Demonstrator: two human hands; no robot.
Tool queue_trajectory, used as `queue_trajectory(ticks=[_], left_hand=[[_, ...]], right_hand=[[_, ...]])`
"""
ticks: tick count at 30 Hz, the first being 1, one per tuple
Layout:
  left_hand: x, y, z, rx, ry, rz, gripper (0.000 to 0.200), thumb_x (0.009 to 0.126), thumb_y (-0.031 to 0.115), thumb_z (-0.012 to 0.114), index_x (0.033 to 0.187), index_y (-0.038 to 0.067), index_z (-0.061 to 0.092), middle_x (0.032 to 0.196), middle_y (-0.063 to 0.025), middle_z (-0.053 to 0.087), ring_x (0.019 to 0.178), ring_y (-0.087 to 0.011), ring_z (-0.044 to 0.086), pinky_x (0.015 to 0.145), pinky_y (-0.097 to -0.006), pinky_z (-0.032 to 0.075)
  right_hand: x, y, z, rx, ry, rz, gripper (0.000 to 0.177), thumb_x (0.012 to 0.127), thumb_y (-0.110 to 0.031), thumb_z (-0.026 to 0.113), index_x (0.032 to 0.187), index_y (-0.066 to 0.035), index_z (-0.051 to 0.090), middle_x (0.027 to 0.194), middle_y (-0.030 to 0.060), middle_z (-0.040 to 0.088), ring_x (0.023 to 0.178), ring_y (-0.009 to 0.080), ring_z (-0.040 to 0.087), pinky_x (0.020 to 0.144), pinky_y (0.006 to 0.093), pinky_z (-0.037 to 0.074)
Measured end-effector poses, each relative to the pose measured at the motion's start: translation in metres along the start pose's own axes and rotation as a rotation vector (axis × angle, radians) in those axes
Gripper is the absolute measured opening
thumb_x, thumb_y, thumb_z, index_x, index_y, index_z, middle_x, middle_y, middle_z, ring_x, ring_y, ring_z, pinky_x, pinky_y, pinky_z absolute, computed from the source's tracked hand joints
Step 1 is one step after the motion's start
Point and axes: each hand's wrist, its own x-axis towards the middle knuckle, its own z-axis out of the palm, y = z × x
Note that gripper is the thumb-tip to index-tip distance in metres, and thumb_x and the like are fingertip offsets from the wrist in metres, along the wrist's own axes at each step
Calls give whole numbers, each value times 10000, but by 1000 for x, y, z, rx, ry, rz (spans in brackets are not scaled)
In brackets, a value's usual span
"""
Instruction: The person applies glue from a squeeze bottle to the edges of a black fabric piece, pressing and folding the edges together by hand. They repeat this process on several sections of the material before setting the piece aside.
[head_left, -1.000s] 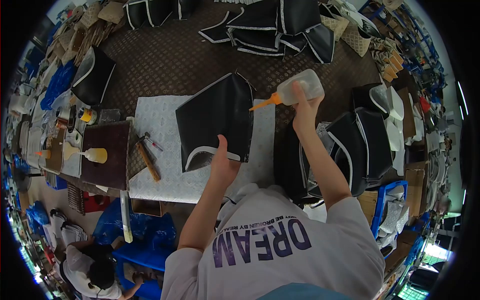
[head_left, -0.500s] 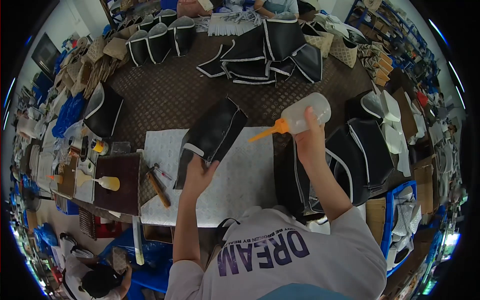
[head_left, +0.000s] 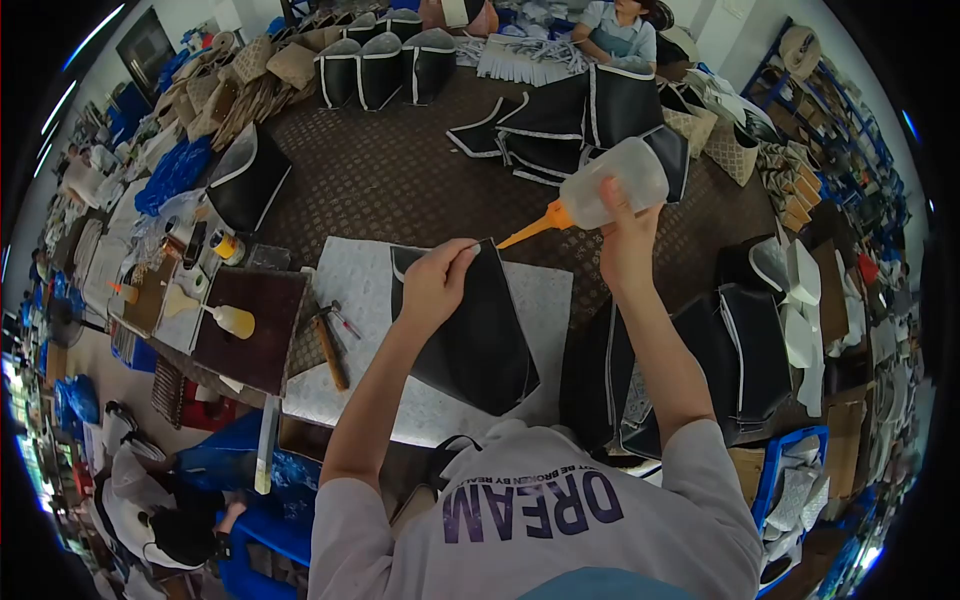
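Observation:
My left hand (head_left: 437, 284) pinches the top edge of a black leather-like bag piece (head_left: 478, 345), which hangs down over a pale sheet (head_left: 350, 275) on the table. In my right hand (head_left: 628, 235) is a translucent squeeze bottle (head_left: 625, 180) with a long orange nozzle (head_left: 540, 222). The bottle is tilted, nozzle pointing down to the left. Its tip is right at the upper corner of the black piece, close to my left fingertips.
A hammer (head_left: 331, 352) lies on the sheet's left side. Beside it stands a dark red board (head_left: 255, 335) with a yellow-filled bottle (head_left: 234, 320). Black bag pieces (head_left: 540, 125) are heaped at the back, more (head_left: 755, 340) at right. A person (head_left: 618, 35) sits across the table.
The black piece has been turned, and my left hand has moved up to its top edge. The nozzle tip has come to the piece's corner. The head view has shifted.

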Motion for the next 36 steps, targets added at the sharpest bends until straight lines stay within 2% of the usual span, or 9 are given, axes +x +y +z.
queue_trajectory(ticks=[4, 7, 10, 13, 16, 19, 24, 31, 36], left_hand=[[-3, 5, 0, 11, -71, 3, 133, 884, 173, 589, 958, 90, 663, 797, -88, 658, 673, -243, 628, 595, -317, 478], [-3, 6, 0, -6, -67, 31, 123, 872, 172, 603, 933, 88, 669, 804, -78, 664, 675, -242, 629, 592, -316, 480], [-3, 7, 1, -12, -54, 54, 117, 864, 172, 614, 924, 90, 673, 815, -76, 670, 679, -241, 631, 594, -316, 484], [-3, 5, 3, -10, -59, 61, 113, 859, 168, 622, 920, 90, 676, 823, -77, 674, 676, -238, 634, 593, -313, 488], [-1, 5, 2, -7, -61, 52, 110, 854, 163, 627, 918, 88, 676, 822, -76, 676, 672, -235, 638, 591, -309, 490], [0, 3, 2, -12, -40, 69, 108, 851, 159, 630, 915, 86, 677, 817, -76, 678, 670, -232, 642, 589, -304, 493], [3, -1, 5, -28, -8, 94, 104, 850, 155, 629, 913, 86, 676, 821, -75, 679, 677, -233, 644, 593, -304, 496], [12, -12, 5, 8, 7, 27, 123, 883, 207, 590, 933, 127, 670, 780, -78, 658, 668, -248, 632, 591, -330, 490], [22, -27, 5, -18, 50, -22, 161, 904, 243, 562, 952, 133, 668, 796, -81, 662, 686, -256, 634, 611, -340, 490]], right_hand=[[9, 25, -7, -39, -53, -21, 806, 775, -219, 773, 1366, -87, 240, 1269, 87, 411, 1171, 202, 431, 986, 368, 378], [9, 24, -3, -74, -54, -13, 819, 770, -210, 777, 1367, -77, 231, 1263, 95, 413, 1162, 206, 439, 978, 367, 384], [7, 19, 4, -189, -115, -112, 841, 765, -217, 783, 1370, -68, 218, 1259, 111, 411, 1161, 209, 441, 973, 364, 391], [9, 20, 9, -209, -57, -151, 873, 752, -243, 795, 1372, -67, 206, 1257, 122, 405, 1156, 212, 445, 968, 358, 397], [10, 18, 7, -176, -95, -130, 886, 742, -261, 803, 1369, -70, 207, 1256, 128, 397, 1148, 216, 451, 964, 354, 398], [5, 16, 13, -281, -104, -175, 878, 741, -266, 803, 1362, -72, 216, 1257, 135, 390, 1150, 225, 451, 961, 363, 404], [0, 15, 14, -337, -163, -125, 858, 743, -258, 799, 1351, -72, 223, 1243, 142, 404, 1141, 237, 464, 959, 369, 411], [-30, 10, 7, -394, -253, -2, 814, 747, -213, 794, 1330, -78, 243, 1234, 141, 416, 1116, 236, 494, 936, 376, 440], [-54, 15, -7, -394, -220, -4, 807, 748, -195, 793, 1329, -81, 245, 1228, 133, 427, 1092, 227, 510, 921, 365, 453]])
